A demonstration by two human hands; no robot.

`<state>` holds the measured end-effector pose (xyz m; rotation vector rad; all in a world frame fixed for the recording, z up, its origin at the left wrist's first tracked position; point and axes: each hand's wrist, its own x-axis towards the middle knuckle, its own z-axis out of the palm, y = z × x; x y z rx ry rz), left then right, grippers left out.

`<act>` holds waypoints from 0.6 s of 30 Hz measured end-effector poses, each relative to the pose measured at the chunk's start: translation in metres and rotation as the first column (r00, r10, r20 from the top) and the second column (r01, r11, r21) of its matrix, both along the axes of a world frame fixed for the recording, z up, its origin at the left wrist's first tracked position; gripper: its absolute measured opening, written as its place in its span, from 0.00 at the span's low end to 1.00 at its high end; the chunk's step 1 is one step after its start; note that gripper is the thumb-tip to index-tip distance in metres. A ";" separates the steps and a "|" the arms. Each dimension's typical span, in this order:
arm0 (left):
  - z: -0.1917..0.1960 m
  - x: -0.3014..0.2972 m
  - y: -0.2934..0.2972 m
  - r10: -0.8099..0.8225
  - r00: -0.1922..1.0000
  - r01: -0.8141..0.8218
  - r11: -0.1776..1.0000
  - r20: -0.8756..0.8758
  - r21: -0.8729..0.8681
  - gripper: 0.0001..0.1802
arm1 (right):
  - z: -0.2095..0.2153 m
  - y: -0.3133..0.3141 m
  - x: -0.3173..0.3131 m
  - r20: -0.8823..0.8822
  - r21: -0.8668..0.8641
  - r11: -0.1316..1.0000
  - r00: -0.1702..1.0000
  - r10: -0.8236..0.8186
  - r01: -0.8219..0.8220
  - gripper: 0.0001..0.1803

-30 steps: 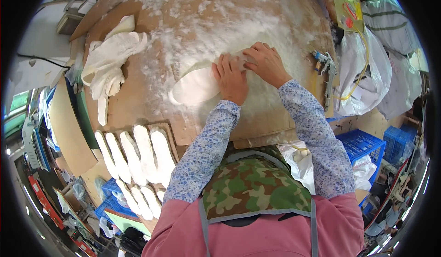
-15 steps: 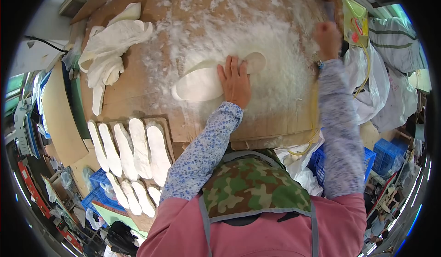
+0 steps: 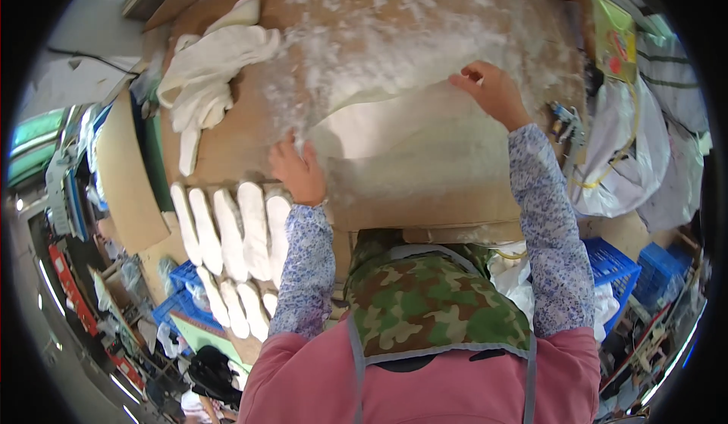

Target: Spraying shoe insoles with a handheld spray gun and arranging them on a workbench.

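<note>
A thin, pale white sheet (image 3: pixel 425 132) is stretched low over the worktable between my hands, blurred by motion. My right hand (image 3: pixel 493 94) pinches its upper right edge between thumb and fingers. At the sheet's left end, my left hand (image 3: pixel 299 170) has its thumb and fingers bent close to the edge and seems to grip it; the fingertips are slightly smeared. The sheet hides what lies beneath it. Several white sole-shaped pieces (image 3: pixel 252 231) lie in two rows on a board, just left of my left forearm.
A heap of white soft pieces (image 3: pixel 208 64) lies at the table's far left. Loose white fluff (image 3: pixel 394 15) covers much of the cardboard-topped table (image 3: pixel 447 215). On the right are a yellow-green tray (image 3: pixel 614 37), white bags (image 3: pixel 607 159) and a blue crate (image 3: pixel 613 265).
My right hand has come in from the far right to the sheet. My left hand has left the white sole piece and moved left. A thin sheet now spans that place.
</note>
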<state>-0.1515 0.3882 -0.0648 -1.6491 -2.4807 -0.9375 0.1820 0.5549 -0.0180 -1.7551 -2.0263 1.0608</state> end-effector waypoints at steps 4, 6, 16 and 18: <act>0.001 0.011 0.008 -0.125 0.991 0.131 0.974 0.045 -0.184 0.18 | -0.013 -0.026 -0.017 0.117 0.313 0.949 0.993 0.009 -0.045 0.13; -0.008 0.003 0.007 -0.134 0.985 0.154 0.967 0.112 -0.203 0.17 | -0.007 -0.035 -0.015 -0.192 0.256 0.966 0.981 0.013 0.038 0.11; 0.041 0.045 -0.030 -0.085 0.252 0.186 0.982 0.964 0.037 0.22 | 0.015 -0.039 0.049 -0.601 0.013 0.950 0.762 -0.241 0.311 0.11; 0.032 0.060 -0.026 -0.130 0.390 0.255 0.967 0.912 0.029 0.23 | 0.007 -0.030 0.064 -0.610 0.009 0.950 0.754 -0.243 0.313 0.12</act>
